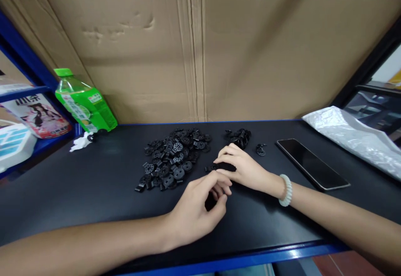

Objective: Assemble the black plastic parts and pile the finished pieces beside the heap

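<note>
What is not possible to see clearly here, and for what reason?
In the head view:
Black part at the right hand: mostly covered by that hand.
Inside of the left hand: its curl hides whether anything is held.
Black pile: upper pieces cover lower ones.
Silvery bag: right edge cuts it off.

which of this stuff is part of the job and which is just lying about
Likely part of the job:
- pile of black parts
- parts at the right hand
- cluster behind that hand
- loose part beside the cluster

Apparently just lying about:
- phone
- silvery bag
- bottle
- white scrap
</note>
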A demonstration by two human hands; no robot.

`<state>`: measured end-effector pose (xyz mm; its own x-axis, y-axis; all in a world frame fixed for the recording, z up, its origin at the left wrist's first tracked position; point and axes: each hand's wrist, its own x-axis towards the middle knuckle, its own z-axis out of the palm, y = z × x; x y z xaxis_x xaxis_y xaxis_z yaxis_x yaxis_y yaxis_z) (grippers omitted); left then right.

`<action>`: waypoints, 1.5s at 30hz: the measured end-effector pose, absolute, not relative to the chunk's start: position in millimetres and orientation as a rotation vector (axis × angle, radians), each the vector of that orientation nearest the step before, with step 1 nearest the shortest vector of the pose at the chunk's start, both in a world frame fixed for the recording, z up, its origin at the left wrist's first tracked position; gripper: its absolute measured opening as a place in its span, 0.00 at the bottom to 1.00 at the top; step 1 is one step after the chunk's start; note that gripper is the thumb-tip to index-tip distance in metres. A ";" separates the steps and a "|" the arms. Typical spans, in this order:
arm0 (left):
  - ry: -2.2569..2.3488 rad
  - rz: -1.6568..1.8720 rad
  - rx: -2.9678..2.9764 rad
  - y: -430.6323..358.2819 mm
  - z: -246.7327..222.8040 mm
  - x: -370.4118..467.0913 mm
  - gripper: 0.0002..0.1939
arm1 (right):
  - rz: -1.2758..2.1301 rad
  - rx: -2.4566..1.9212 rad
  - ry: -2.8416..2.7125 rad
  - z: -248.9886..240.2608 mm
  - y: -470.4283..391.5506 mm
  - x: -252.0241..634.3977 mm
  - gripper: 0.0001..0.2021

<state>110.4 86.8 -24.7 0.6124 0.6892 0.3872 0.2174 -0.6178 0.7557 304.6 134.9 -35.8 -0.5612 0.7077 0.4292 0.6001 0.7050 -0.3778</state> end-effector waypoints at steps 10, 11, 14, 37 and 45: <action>0.819 1.143 1.845 94.3 -28.9 111.1 0.11 | 0.151 -0.764 -2.137 -21.0 118.1 308.1 0.09; 0.804 1.133 1.805 94.9 -29.0 111.6 0.11 | 0.174 -0.757 -2.109 -20.1 116.4 306.9 0.09; 0.774 1.115 1.705 95.4 -28.3 112.3 0.10 | 0.399 -0.786 -2.043 -19.5 111.9 302.8 0.09; 0.762 1.127 1.688 98.7 -26.8 108.6 0.10 | 2.042 -0.669 -1.413 -17.7 100.3 301.0 0.19; 0.675 1.111 1.894 96.2 -28.1 106.6 0.10 | 2.116 -0.595 -1.495 -18.2 100.1 299.8 0.26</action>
